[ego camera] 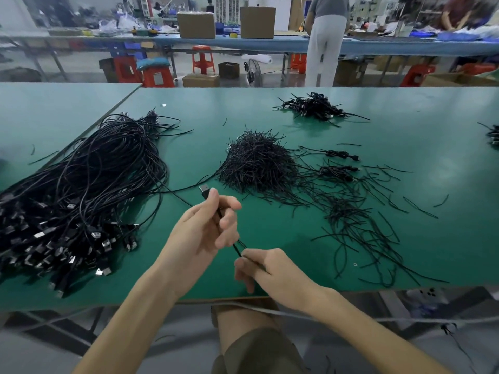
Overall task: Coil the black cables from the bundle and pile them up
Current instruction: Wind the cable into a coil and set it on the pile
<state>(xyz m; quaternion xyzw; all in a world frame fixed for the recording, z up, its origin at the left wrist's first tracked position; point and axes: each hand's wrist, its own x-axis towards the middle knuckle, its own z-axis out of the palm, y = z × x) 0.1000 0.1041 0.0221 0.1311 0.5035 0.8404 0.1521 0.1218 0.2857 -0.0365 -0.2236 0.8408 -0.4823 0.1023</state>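
Note:
A big bundle of black USB cables (pixel 81 190) lies on the left of the green table (pixel 270 109), plugs toward me. My left hand (pixel 205 228) grips one black cable (pixel 205 193) just below its USB plug, which points up and away. My right hand (pixel 267 268) pinches the same cable lower down, near the table's front edge. The cable's far length trails left into the bundle. A pile of coiled cables (pixel 316 106) sits at the far right centre. Two coiled cables (pixel 340 155) lie right of the middle.
A heap of short black twist ties (pixel 256 160) fills the table's middle, with loose ties (pixel 364 225) scattered to the right. More cables (pixel 492 136) show at the right edge. Behind the table are red stools, boxes and a standing person (pixel 324 36).

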